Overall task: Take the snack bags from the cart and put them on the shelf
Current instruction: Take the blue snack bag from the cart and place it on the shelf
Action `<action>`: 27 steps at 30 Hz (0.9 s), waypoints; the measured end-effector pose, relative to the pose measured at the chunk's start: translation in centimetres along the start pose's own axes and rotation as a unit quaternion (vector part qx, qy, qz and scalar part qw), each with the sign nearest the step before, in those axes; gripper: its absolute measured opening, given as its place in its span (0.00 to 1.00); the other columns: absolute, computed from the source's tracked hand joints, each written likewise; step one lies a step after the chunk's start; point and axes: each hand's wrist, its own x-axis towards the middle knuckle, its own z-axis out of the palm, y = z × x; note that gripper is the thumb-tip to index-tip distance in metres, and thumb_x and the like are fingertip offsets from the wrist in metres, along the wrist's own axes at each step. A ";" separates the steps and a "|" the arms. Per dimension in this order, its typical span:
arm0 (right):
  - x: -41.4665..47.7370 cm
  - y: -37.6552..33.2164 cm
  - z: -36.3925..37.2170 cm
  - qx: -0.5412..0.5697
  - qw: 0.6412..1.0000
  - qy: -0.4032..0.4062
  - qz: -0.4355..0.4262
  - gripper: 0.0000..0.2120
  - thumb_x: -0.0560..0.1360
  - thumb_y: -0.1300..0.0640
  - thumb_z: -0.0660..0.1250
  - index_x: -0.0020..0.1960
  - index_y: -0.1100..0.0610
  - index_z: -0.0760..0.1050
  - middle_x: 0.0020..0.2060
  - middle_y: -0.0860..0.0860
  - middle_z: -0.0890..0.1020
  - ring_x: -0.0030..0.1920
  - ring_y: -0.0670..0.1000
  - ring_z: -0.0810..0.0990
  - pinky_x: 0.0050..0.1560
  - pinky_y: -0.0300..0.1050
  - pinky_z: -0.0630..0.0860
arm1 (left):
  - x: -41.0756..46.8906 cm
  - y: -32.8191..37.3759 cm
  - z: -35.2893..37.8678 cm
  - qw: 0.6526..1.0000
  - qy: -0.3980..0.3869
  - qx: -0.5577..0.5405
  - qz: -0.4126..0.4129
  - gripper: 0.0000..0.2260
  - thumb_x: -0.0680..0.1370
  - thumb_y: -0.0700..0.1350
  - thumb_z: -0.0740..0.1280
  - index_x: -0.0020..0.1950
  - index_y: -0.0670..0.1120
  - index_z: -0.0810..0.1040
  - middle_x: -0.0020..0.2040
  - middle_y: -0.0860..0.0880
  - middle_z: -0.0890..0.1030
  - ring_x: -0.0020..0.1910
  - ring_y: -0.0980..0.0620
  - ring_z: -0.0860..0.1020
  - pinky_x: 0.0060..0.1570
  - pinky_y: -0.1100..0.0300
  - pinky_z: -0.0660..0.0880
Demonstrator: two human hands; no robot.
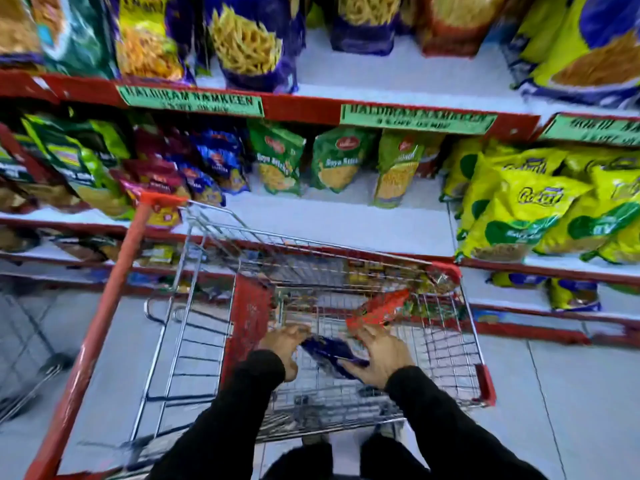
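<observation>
Both my hands reach down into a wire shopping cart with red trim. A dark blue snack bag lies on the cart floor between them. My left hand touches its left end and my right hand lies over its right end, fingers spread; the blur hides whether either hand grips it. A red snack bag sits just beyond my right fingertips, against more bags in the cart's far right corner. The white shelf with red edging stands right behind the cart, with a bare stretch in front of green Soya Sticks bags.
Yellow-green bags fill the shelf to the right, mixed red and blue bags to the left. An upper shelf holds large bags. The cart's red handle bar runs diagonally on the left. Grey tiled floor lies to the right.
</observation>
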 end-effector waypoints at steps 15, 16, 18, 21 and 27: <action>-0.3 2.9 0.9 0.057 0.992 0.095 0.062 0.09 0.73 0.49 0.66 0.52 0.47 0.79 0.49 0.47 0.86 0.49 0.50 0.83 0.50 0.43 0.80 | -0.5 -0.1 -1.2 0.991 0.130 -0.004 -0.037 0.12 0.79 0.54 0.62 0.62 0.58 0.78 0.60 0.52 0.83 0.57 0.50 0.81 0.52 0.57 0.79; -0.7 2.8 0.1 0.083 0.989 0.113 0.045 0.07 0.72 0.50 0.67 0.49 0.48 0.80 0.47 0.47 0.86 0.46 0.48 0.83 0.50 0.43 0.81 | -1.2 -0.3 -2.2 0.988 0.154 -0.010 -0.025 0.12 0.78 0.55 0.64 0.60 0.58 0.80 0.58 0.54 0.84 0.55 0.52 0.82 0.50 0.58 0.80; -1.5 2.7 -1.9 0.125 0.981 0.146 0.002 0.03 0.70 0.53 0.69 0.44 0.49 0.79 0.41 0.45 0.84 0.41 0.44 0.81 0.48 0.46 0.83 | -2.6 -0.5 -4.5 0.983 0.180 -0.035 0.000 0.12 0.74 0.55 0.68 0.55 0.57 0.83 0.54 0.55 0.86 0.49 0.54 0.83 0.47 0.61 0.80; -2.5 2.2 -5.5 0.189 0.959 0.207 -0.044 0.03 0.68 0.56 0.71 0.41 0.49 0.79 0.37 0.43 0.82 0.37 0.40 0.80 0.44 0.45 0.83 | -4.9 0.4 -8.9 0.971 0.228 -0.070 0.021 0.09 0.69 0.55 0.72 0.48 0.56 0.85 0.46 0.56 0.87 0.43 0.57 0.82 0.47 0.64 0.79; -3.9 0.6 -14.1 0.262 0.907 0.312 -0.106 0.08 0.66 0.62 0.74 0.36 0.50 0.79 0.33 0.51 0.85 0.33 0.48 0.82 0.38 0.41 0.81 | -8.2 2.8 -18.4 0.941 0.312 -0.116 0.062 0.06 0.65 0.51 0.75 0.40 0.52 0.85 0.35 0.55 0.84 0.39 0.55 0.83 0.48 0.63 0.80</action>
